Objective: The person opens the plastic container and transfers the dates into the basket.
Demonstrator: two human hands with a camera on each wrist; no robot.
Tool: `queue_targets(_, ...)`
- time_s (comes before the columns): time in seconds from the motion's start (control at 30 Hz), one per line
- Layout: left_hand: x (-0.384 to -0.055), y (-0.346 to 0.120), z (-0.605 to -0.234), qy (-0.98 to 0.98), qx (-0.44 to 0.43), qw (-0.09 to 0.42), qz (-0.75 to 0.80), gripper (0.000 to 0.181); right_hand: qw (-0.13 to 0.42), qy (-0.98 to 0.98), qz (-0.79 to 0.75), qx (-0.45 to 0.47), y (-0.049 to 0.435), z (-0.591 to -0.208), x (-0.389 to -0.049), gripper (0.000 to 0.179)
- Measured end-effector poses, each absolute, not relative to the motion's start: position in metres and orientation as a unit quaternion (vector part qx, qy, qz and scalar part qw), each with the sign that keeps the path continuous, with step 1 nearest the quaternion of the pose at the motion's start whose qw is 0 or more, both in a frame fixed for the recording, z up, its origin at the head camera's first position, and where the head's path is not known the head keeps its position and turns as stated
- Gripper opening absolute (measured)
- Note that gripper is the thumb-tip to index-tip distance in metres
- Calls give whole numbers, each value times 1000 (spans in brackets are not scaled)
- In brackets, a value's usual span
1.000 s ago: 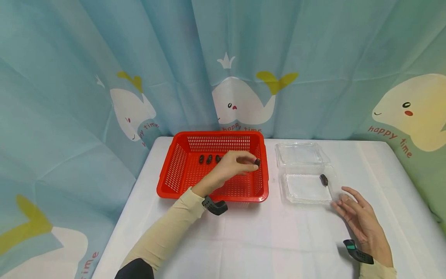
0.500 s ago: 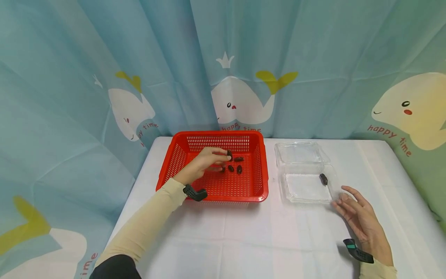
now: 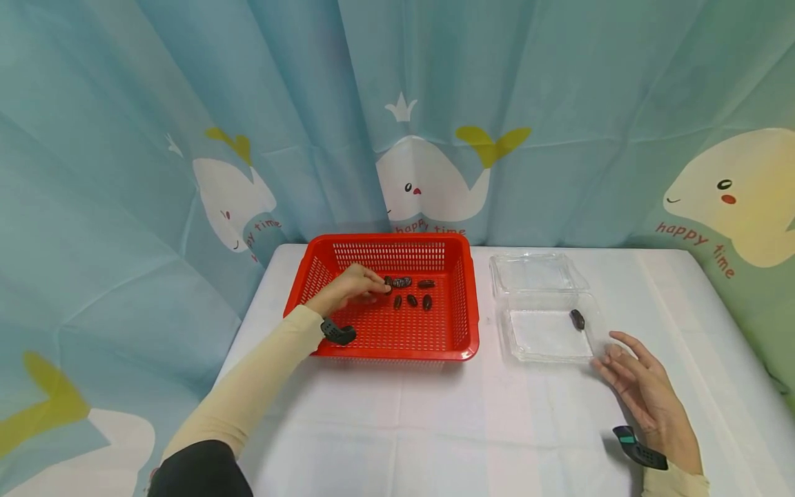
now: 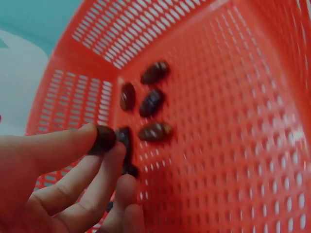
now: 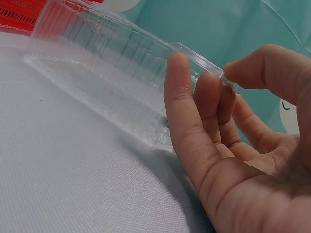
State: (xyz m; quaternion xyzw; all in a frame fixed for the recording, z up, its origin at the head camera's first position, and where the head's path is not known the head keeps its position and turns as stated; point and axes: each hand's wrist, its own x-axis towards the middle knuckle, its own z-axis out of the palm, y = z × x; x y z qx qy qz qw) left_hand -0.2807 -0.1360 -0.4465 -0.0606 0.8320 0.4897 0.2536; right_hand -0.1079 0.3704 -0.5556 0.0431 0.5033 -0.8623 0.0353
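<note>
My left hand reaches into a red plastic basket and pinches a dark brown date between thumb and fingertips. Several more dates lie loose on the basket floor, among them a glossy date and a wrinkled darker date close to it. Other dates are partly hidden behind my left fingers. Over on the right, my right hand holds the near right corner of a clear plastic box, its rim between thumb and fingers. One date lies inside that box, towards its right side.
The box's clear lid is folded back, lying behind it. Basket and box stand side by side on a white cloth-covered table, with a gap between them. A blue-green curtain with printed whales hangs behind the table.
My left hand has moved left across the basket from its right side, uncovering several dates on the floor. A date shows at its fingertips in each frame. My right hand stays at the box corner.
</note>
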Motion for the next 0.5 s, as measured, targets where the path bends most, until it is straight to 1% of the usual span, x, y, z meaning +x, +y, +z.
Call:
queue_targets(0.17, -279, -140, -448, 855, -6, 250, 454, 16, 36, 497, -866, 42, 371, -556, -107, 42)
queue_targets(0.23, -280, -141, -450, 866, 10, 246, 435, 13, 36, 496, -867, 42, 371, -556, -107, 42)
queue_targets(0.37, -282, -142, -457, 890, 31, 231, 393, 14, 35, 494, -868, 41, 371, -556, -107, 41)
queue_targets(0.5, -289, -141, -466, 913, 43, 219, 342, 22, 34, 491, -869, 42, 370, -555, -107, 41)
